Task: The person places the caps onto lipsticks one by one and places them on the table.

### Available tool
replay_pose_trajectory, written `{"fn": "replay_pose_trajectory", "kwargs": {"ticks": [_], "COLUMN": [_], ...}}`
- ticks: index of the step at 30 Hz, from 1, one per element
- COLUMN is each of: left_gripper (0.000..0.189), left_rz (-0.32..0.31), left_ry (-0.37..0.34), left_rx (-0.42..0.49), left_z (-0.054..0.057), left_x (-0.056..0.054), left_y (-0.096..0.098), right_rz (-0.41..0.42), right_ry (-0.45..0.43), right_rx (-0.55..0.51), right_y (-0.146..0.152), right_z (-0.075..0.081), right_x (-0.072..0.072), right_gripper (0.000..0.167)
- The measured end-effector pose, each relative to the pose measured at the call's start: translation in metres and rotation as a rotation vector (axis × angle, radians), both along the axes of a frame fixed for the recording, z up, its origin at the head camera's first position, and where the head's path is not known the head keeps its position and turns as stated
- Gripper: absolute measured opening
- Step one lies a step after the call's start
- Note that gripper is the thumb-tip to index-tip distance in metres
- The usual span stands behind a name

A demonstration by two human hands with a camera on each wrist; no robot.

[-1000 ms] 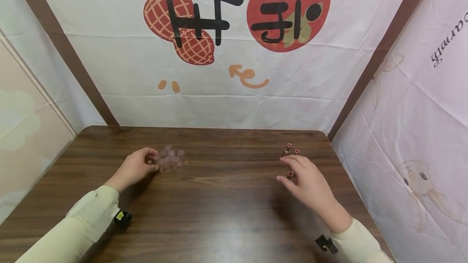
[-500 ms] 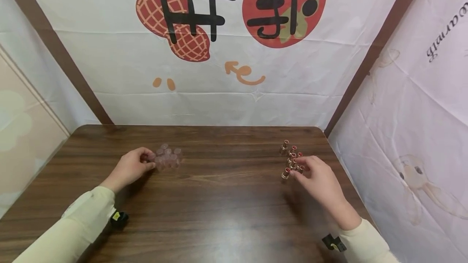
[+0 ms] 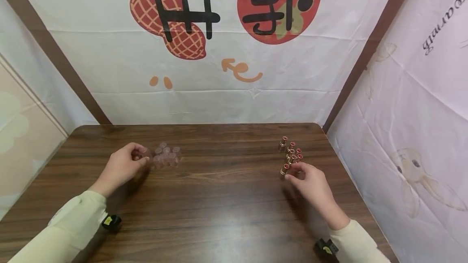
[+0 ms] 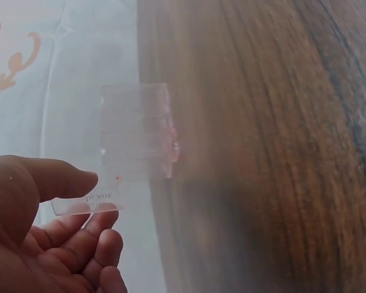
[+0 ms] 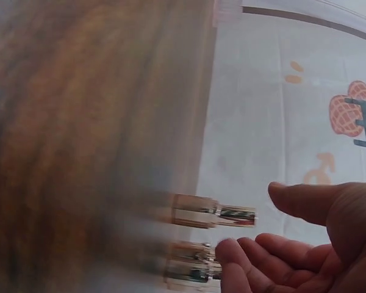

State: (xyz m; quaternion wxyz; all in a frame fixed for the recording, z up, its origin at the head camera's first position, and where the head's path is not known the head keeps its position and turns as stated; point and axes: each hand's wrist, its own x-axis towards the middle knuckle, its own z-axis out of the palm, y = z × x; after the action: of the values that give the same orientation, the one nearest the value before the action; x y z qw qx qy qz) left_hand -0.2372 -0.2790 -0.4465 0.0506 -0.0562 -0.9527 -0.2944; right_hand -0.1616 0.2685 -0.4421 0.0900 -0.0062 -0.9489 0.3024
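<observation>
The left hand (image 3: 122,169) pinches one clear cap (image 4: 88,204) between thumb and fingers, just beside the other caps (image 3: 166,158); these stand in a close cluster, nearer the left edge of the surface (image 3: 219,206) than the right, and closer to its far edge than to the person; whether the pinched cap is clear of the surface, I cannot tell. The right hand (image 3: 314,188) is by the tubes (image 3: 292,153), which stand upright near the right edge, short of the far right corner; its thumb and fingers are parted and grip nothing, with the front tube (image 3: 284,169) just beside the fingertips; whether any finger touches a tube is not clear. The two hands are well apart.

As for progress, the work looks to be at its very start; one cap is in hand and no tube is yet held; no cap shows on any tube, the red tips being bare; all the tubes and the remaining caps, in their two separate groups, seem left to deal with.
</observation>
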Motion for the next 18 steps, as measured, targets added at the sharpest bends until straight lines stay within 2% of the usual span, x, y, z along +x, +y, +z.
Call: {"fn": "replay_pose_trajectory", "kwargs": {"ticks": [8,18], "left_gripper": [0.028,0.026], "left_rz": [-0.007,-0.032], "left_ry": [0.036,0.063], "left_rx": [0.021,0.058], "left_z": [0.008,0.012], "left_x": [0.006,0.007], "left_y": [0.004,0.008], "right_rz": [-0.005,0.0], "right_ry": [-0.039,-0.083], "right_rx": [-0.043,-0.08], "right_y": [-0.005,-0.008], "right_z": [-0.016,-0.022], "right_x": [-0.005,-0.013], "right_gripper": [0.043,0.047]}}
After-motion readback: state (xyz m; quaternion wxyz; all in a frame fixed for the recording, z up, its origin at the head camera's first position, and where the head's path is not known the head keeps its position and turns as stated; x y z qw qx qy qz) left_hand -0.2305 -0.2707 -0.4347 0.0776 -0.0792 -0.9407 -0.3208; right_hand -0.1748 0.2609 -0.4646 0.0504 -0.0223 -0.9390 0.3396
